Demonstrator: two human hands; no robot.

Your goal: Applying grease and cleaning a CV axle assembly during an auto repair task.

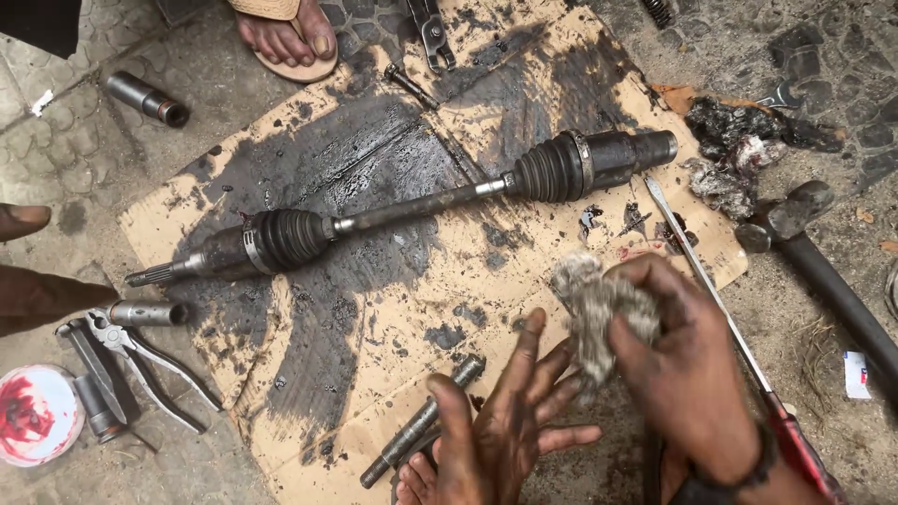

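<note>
Low on the cardboard, the right hand is gripping a rag and pressing it against the fingertips of the left hand, which is lying open, palm up, holding nothing. Beyond both hands the axle is lying well apart, its long axis running left to right and rising slightly rightward, with the right hand nearer its right boot. A bolt is resting just beside the left hand, and a screwdriver is lying by the right wrist.
</note>
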